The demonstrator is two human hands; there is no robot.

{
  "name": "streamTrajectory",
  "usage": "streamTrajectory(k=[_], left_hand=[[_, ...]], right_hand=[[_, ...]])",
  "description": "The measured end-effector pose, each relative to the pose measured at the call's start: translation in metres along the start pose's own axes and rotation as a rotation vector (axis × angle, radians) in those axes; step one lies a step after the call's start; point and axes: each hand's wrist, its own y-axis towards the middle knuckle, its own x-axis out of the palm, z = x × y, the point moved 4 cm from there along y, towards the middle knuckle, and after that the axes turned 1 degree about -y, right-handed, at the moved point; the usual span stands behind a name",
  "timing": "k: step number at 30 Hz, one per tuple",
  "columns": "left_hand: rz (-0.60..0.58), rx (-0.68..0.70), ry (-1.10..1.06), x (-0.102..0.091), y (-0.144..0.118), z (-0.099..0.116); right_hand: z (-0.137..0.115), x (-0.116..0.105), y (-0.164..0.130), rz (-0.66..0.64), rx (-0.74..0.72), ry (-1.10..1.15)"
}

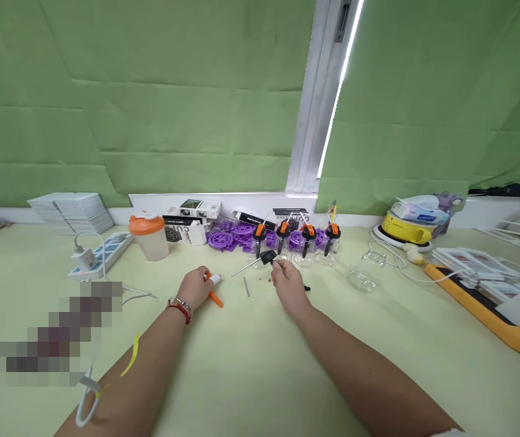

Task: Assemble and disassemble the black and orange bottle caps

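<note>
My left hand [195,287] rests on the pale green table and is closed around an orange and white tool [214,285], whose orange tip pokes out to the right. My right hand [288,282] pinches a black cap on a thin metal rod [260,260], which slants down to the left just above the table. A short loose metal pin [246,286] lies between my hands. Behind them stands a row of small glass bottles with orange and black pourer caps [296,240].
Purple plastic gears [230,235] lie by the wall, with an orange-lidded cup [149,237], a power strip [100,252], a stack of white booklets [71,209] and small boxes [191,218]. An empty glass bottle [364,273], a yellow device [408,227] and an orange tray [483,303] lie on the right.
</note>
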Motion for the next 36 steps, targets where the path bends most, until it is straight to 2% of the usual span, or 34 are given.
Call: streamTrajectory(k=[3,7,9,11,13,16,18,21,24,26,29,32,36], left_hand=[[0.02,0.031,0.074,0.005,0.004,0.004],[0.041,0.05,0.132,0.004,0.001,0.009],[0.092,0.036,0.143,-0.002,-0.005,0.013],[0.187,0.091,0.114,-0.011,-0.015,0.022],[0.282,0.3,0.019,-0.019,-0.03,0.038],[0.183,0.655,0.002,-0.019,-0.052,0.063],[0.159,0.776,0.017,-0.018,-0.062,0.071],[0.168,0.817,0.001,-0.02,-0.067,0.073],[0.225,0.768,-0.023,-0.025,-0.065,0.068],[0.291,0.651,-0.059,-0.033,-0.059,0.06],[0.37,0.296,-0.135,-0.049,-0.04,0.033],[0.389,-0.037,-0.06,-0.063,-0.017,-0.004],[0.269,-0.232,0.115,-0.064,0.008,-0.047]], right_hand=[[0.002,0.005,-0.002,-0.041,0.014,0.003],[0.001,0.011,-0.008,-0.089,-0.067,-0.046],[-0.003,0.015,-0.013,-0.119,-0.119,-0.101],[-0.01,0.019,-0.02,-0.166,-0.185,-0.169],[-0.018,0.024,-0.028,-0.228,-0.265,-0.23],[-0.032,0.029,-0.039,-0.307,-0.37,-0.264],[-0.039,0.029,-0.044,-0.322,-0.413,-0.266],[-0.047,0.027,-0.047,-0.328,-0.439,-0.272],[-0.05,0.026,-0.048,-0.354,-0.442,-0.271],[-0.05,0.026,-0.047,-0.38,-0.446,-0.258],[-0.044,0.02,-0.036,-0.35,-0.425,-0.226],[-0.033,0.005,-0.016,-0.221,-0.365,-0.215],[-0.018,-0.02,0.009,-0.059,-0.285,-0.231]])
